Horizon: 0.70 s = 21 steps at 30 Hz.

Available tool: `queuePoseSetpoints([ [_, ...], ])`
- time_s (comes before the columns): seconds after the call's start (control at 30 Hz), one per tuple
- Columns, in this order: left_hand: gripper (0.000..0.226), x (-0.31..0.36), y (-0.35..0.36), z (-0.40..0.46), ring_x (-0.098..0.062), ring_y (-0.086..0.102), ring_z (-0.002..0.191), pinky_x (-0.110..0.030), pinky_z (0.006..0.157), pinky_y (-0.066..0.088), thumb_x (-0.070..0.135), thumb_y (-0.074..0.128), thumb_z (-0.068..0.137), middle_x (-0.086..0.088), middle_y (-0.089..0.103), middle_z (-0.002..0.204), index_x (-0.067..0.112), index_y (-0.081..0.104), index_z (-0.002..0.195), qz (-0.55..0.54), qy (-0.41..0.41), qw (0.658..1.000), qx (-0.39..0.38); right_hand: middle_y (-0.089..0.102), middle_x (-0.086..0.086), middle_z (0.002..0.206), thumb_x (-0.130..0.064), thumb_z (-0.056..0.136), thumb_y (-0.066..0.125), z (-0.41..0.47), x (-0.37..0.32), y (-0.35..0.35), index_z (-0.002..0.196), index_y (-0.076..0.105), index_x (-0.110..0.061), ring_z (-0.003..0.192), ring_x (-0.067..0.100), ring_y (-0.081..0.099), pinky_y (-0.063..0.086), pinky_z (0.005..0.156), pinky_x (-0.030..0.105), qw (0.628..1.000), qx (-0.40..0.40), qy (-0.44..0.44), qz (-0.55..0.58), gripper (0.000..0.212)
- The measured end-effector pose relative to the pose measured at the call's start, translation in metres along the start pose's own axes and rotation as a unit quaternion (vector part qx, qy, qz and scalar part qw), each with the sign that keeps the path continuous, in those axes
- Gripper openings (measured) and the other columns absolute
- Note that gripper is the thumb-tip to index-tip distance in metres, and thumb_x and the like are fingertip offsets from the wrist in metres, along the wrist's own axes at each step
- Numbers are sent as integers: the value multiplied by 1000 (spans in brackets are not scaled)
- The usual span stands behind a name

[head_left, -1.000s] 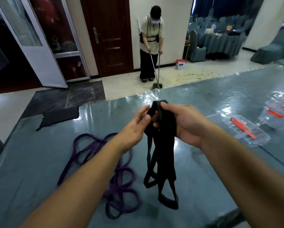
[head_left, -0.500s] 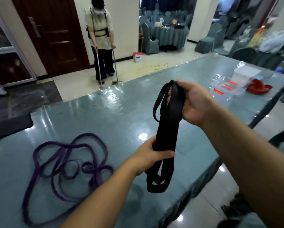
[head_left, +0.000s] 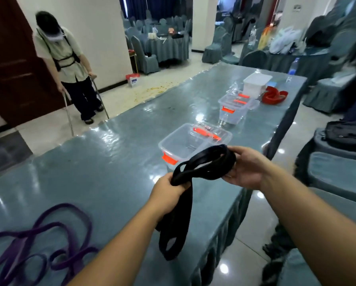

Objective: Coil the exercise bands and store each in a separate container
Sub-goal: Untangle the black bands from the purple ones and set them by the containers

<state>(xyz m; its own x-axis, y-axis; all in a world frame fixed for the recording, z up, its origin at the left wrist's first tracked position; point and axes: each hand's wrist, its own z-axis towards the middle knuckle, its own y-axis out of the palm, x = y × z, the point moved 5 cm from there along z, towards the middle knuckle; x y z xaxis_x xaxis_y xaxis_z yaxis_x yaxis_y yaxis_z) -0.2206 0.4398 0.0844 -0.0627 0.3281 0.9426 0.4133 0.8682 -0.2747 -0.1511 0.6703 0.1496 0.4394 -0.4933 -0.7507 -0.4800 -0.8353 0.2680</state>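
While the long tabletop (head_left: pixel 103 162) stretched away under its glossy clear cover, the task's things lay spread along it — the purple band (head_left: pixel 43 240) sprawled in loose loops at the near left, untouched, and three clear containers with orange latches stood in a row to the right. The nearest container (head_left: pixel 185 145) sat open, just beyond the hands. The black band (head_left: pixel 204 168) hung in the air between the hands, over the tabletop's near edge: its upper part was gathered into a few flat coils, and a doubled tail drooped limply below. It looked light, soft and rubbery, likely to spring open if released — so it probably needed holding where the layers crossed, not by one strand. The right hand (head_left: pixel 245 168) cupped the coiled end, thumb over the top and fingers curled beneath. The left hand (head_left: pixel 169 193) was closed round the bunched strands where the tail dropped away.
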Motion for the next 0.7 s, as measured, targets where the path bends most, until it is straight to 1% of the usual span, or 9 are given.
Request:
queuePoseSetpoints([
  [0.1, 17, 19, 38, 27, -12, 69, 72, -30, 67, 53, 45, 69, 75, 10, 74, 76, 34, 71, 87, 23, 7, 1000, 10, 66, 3, 65, -32, 94, 65, 16, -1, -46, 77, 66, -16, 54, 20, 70, 53, 74, 37, 1000, 10, 24, 16, 24],
  [0.17, 15, 33, 66, 47, -10, 70, 74, -28, 66, 53, 44, 67, 75, 11, 75, 77, 37, 71, 89, 40, 12, 999, 14, 60, 3, 64, -31, 95, 64, 26, -7, -76, 74, 65, -13, 54, 20, 65, 54, 72, 36, 999, 18, 34, 30, 27],
  [0.27, 8, 57, 110, 75, -4, 67, 70, -22, 63, 51, 36, 70, 81, 14, 74, 76, 34, 71, 89, 58, 28, 998, 25, 54, 5, 52, -26, 99, 58, 40, -15, -122, 72, 59, -10, 43, 19, 58, 52, 65, 37, 996, 44, 39, 66, 31],
  [0.33, 10, 73, 142, 93, 0, 68, 72, -19, 64, 52, 30, 71, 84, 17, 75, 78, 35, 72, 92, 61, 36, 997, 22, 60, 8, 55, -22, 101, 54, 47, -20, -151, 81, 61, -6, 45, 23, 63, 52, 65, 38, 994, 61, 31, 87, 26],
  [0.43, 17, 94, 192, 119, -3, 71, 83, -25, 73, 54, 24, 72, 85, 15, 77, 86, 33, 74, 100, 62, 43, 997, 9, 66, 16, 78, -17, 102, 49, 55, -36, -194, 101, 61, -3, 63, 31, 71, 47, 74, 37, 990, 80, 1, 114, 19],
  [0.5, 20, 106, 223, 135, -5, 72, 85, -25, 74, 54, 22, 74, 85, 14, 78, 90, 31, 74, 103, 51, 44, 998, 2, 68, 15, 80, -18, 103, 48, 60, -49, -224, 109, 63, -5, 61, 30, 73, 49, 71, 37, 987, 90, -20, 129, 21],
  [0.57, 24, 116, 251, 149, -8, 73, 87, -26, 77, 56, 17, 73, 87, 11, 78, 92, 29, 74, 107, 39, 40, 998, -13, 72, 14, 81, -21, 105, 49, 66, -60, -253, 117, 67, -4, 63, 28, 75, 56, 67, 37, 984, 99, -31, 142, 27],
  [0.63, 26, 128, 278, 162, -11, 75, 87, -28, 78, 58, 10, 70, 88, 9, 79, 92, 27, 74, 108, 38, 46, 998, -35, 76, 14, 79, -21, 105, 50, 72, -69, -280, 110, 69, -3, 65, 29, 77, 63, 64, 38, 980, 114, -37, 161, 28],
  [0.7, 28, 140, 302, 176, -11, 75, 86, -28, 78, 59, 6, 69, 88, 9, 79, 91, 26, 74, 107, 49, 59, 996, -49, 76, 14, 75, -22, 105, 51, 79, -78, -305, 97, 71, -2, 65, 29, 78, 64, 60, 39, 974, 128, -41, 181, 29],
])
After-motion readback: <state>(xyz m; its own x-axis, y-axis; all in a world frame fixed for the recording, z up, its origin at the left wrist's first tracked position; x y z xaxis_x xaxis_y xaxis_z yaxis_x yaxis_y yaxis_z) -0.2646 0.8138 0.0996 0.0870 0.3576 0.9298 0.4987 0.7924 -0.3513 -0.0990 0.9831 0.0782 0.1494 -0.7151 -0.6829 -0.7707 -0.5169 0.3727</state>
